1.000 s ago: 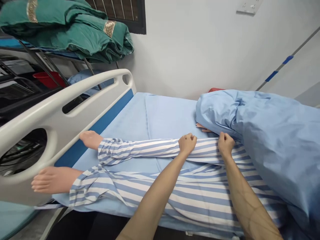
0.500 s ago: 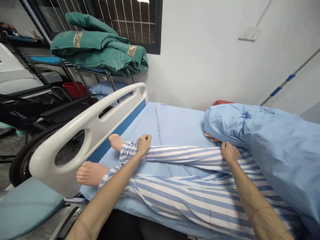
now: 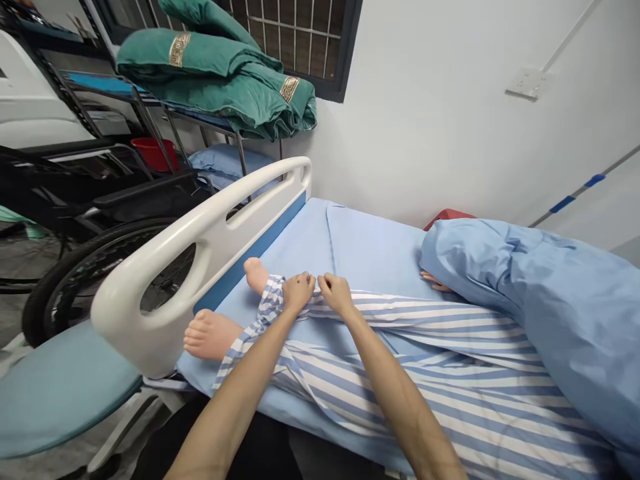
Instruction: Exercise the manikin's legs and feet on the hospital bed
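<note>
1. Just inside the bed rail (image 3: 200, 247), the left hand (image 3: 297, 292) and right hand (image 3: 336, 294) sit side by side, almost touching, on the far leg of the striped pajama trousers (image 3: 400, 320) worn by a mannequin (image 3: 213, 335).
2. Both hands are closed, with fingers curled, each pinching the striped cloth. The fingers hide how much cloth is inside each pinch.
3. The left hand is just beside the bunched cuff (image 3: 273, 303), near the far foot (image 3: 257, 275); the right hand is a little farther from the rail. The pinches seem to take cloth alone, leaving the ankle free, and holding the hands level like this should keep the pull even.
4. The rail stands close to both bare feet, limiting room for the hands near the cuffs.
5. Behind the rail are a wheelchair (image 3: 85, 280) and a metal rack (image 3: 145, 100) with green quilts (image 3: 215, 73), a red bucket (image 3: 154, 153) and a blue pillow (image 3: 225, 160).
6. Well away from the rail, a blue blanket (image 3: 550, 300) covers the mannequin's upper body.
</note>
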Motion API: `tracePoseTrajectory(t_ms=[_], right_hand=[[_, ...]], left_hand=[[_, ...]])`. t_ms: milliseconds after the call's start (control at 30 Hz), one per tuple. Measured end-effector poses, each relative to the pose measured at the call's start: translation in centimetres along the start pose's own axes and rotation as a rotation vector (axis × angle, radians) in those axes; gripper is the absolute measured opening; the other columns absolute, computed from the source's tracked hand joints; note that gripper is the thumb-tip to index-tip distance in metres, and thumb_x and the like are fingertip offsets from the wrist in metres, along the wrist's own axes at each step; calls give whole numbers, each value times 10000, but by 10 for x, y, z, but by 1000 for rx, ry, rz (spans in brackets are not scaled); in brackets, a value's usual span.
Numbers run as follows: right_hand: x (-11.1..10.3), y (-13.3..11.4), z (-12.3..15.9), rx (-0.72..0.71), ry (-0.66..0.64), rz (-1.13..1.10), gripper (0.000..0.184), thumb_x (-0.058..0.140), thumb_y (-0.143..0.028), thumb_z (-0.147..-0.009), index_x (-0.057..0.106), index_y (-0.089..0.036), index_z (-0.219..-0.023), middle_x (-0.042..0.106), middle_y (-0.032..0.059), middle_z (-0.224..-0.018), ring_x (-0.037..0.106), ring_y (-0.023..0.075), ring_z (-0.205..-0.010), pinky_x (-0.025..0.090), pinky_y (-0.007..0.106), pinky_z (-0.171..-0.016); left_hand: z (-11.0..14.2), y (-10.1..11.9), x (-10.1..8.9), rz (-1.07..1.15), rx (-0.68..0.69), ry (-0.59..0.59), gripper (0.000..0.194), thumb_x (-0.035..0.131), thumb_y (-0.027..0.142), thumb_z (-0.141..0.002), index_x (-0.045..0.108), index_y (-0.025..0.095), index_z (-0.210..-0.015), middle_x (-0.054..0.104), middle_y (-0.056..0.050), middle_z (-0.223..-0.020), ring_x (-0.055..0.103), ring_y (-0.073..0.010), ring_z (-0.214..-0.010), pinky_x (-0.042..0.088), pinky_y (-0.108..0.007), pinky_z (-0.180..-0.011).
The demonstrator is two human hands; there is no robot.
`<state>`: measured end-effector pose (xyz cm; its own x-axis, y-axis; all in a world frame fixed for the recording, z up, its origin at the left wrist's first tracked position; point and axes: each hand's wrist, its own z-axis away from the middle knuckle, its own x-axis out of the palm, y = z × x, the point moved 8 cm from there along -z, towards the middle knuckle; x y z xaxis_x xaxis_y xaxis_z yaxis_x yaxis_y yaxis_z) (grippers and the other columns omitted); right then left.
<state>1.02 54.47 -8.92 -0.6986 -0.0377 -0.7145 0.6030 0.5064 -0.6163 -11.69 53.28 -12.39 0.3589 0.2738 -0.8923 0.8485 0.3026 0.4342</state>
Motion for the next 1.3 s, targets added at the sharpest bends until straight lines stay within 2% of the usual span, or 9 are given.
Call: tracePoseTrajectory(t_ms=[67, 167, 300, 433, 800, 933, 1033, 1133, 1300], right_hand=[[18, -1, -6, 65, 40, -72, 384, 396, -384, -871, 389, -222, -523, 420, -37, -491, 359, 124, -509, 235, 253, -529], [22, 15, -13, 189, 96, -185, 388, 380, -400, -857, 354, -224, -511, 384, -46, -482, 358, 124, -517, 247, 248, -522], [-5, 31, -20, 210, 138, -328, 404, 352, -444, -852, 357, -223, -514, 368, -49, -485, 355, 116, -516, 280, 243, -524], [-36, 45, -10, 165, 195, -205, 418, 383, -462, -856, 321, -218, -523, 320, -62, -485, 321, 109, -523, 265, 245, -535], [-73, 74, 7, 184, 212, -134, 403, 389, -417, -873, 348, -213, -528, 358, -58, -488, 340, 108, -518, 268, 247, -548], [-82, 96, 13, 268, 249, -259, 406, 381, -436, -866, 369, -213, -527, 387, -53, -492, 369, 109, -521, 296, 239, -547], [-98, 101, 13, 232, 293, -300, 408, 389, -453, -866, 386, -211, -538, 394, -55, -499, 373, 107, -520, 305, 235, -549], [-112, 113, 18, 268, 343, -224, 403, 385, -441, -868, 390, -212, -537, 405, -51, -501, 375, 110, -522, 291, 239, -548], [-115, 128, 22, 281, 275, -159, 407, 379, -430, -867, 381, -214, -522, 392, -53, -485, 365, 112, -517, 274, 239, -540]], left_hand=[[-2, 1, -3, 62, -22, 0, 326, 383, 345, -864, 670, 209, -794, 698, -80, -820, 611, -201, -776, 341, -266, -640], [-5, 9, -11, 222, -69, 86, 315, 373, 302, -857, 622, 203, -692, 663, -35, -706, 565, -158, -688, 325, -247, -609], [-3, 31, 2, 294, -10, 55, 334, 357, 309, -857, 592, 193, -649, 618, -26, -637, 535, -147, -638, 322, -240, -596], [-1, 44, 21, 142, -21, -55, 220, 447, 303, -795, 620, 202, -705, 653, -69, -729, 582, -204, -719, 331, -271, -612], [-10, 74, 33, 200, -16, -67, 215, 456, 320, -776, 595, 202, -662, 634, -53, -703, 550, -181, -689, 312, -261, -598], [4, 108, 35, 298, 110, -42, 245, 420, 301, -802, 562, 197, -632, 591, -12, -624, 504, -134, -620, 293, -241, -587], [19, 129, 46, 232, 205, -64, 216, 440, 276, -781, 539, 200, -604, 578, -10, -605, 487, -138, -610, 260, -253, -578], [25, 139, 49, 247, 183, -38, 210, 448, 269, -764, 496, 201, -571, 549, 0, -575, 460, -132, -589, 242, -257, -572], [25, 158, 50, 435, 148, -40, 289, 425, 314, -783, 409, 196, -521, 463, 25, -524, 384, -112, -554, 244, -244, -564]])
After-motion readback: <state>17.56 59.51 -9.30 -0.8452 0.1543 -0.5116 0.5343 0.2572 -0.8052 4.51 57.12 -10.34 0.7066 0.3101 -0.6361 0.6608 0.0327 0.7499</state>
